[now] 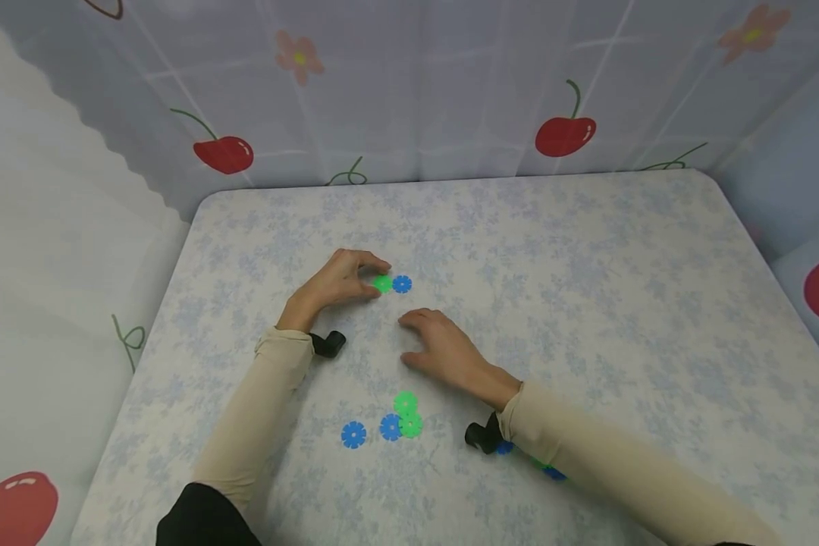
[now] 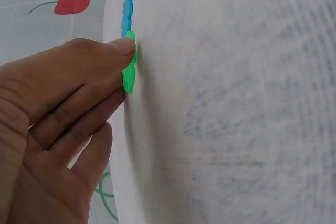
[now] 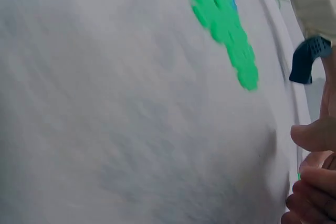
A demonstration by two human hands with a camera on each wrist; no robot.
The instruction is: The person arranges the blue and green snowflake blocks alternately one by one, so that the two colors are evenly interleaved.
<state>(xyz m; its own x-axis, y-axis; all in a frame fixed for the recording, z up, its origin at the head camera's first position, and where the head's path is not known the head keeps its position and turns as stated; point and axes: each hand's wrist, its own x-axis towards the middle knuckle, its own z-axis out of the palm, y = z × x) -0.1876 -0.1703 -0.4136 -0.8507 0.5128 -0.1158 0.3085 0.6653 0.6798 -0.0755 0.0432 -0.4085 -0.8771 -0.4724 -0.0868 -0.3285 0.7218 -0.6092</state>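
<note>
Left hand (image 1: pixel 334 284) has its fingertips on the green disc (image 1: pixel 382 284), thumb and fingers closing round it on the table (image 1: pixel 587 303), just beside a blue disc (image 1: pixel 402 284). Right hand (image 1: pixel 444 353) lies flat nearby, fingers relaxed, holding nothing.

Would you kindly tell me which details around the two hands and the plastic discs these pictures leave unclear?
- Head view: the discs under the right sleeve are mostly covered, so their number is unclear.
- Left wrist view: the green disc and blue disc show edge-on; the left hand covers part of the green one.
- Right wrist view: blurred; the right hand is cut off by the frame edge.
</note>
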